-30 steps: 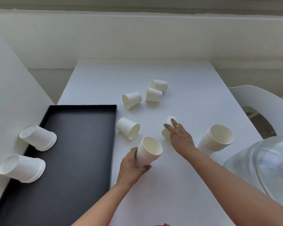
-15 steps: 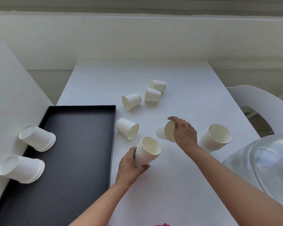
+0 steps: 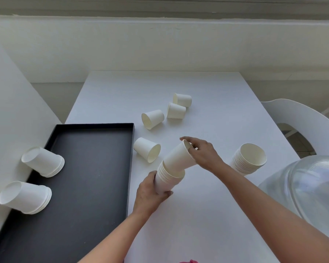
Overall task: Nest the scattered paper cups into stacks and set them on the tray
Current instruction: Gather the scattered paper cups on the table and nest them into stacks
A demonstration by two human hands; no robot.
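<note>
My left hand (image 3: 150, 194) grips a tilted stack of nested white paper cups (image 3: 165, 181) just right of the black tray (image 3: 95, 168). My right hand (image 3: 203, 154) holds a single paper cup (image 3: 179, 158) by its rim, its base partly inside the stack's mouth. Two cup stacks (image 3: 44, 162) (image 3: 25, 197) lie on their sides at the tray's left edge. Another upright stack (image 3: 249, 160) stands right of my right hand. Several loose cups lie on the table: one (image 3: 147, 151) near the tray, one (image 3: 152, 119), one (image 3: 176, 111) and one (image 3: 182, 99) farther back.
The white table (image 3: 179, 224) ends at a pale wall beyond. A white chair (image 3: 300, 126) stands at the right. A clear glass dome (image 3: 308, 186) sits at the near right edge. A white panel (image 3: 11, 111) flanks the tray on the left.
My right hand picked a loose cup off the table, turned it and brought it left and down into the mouth of the stack in my left hand.
</note>
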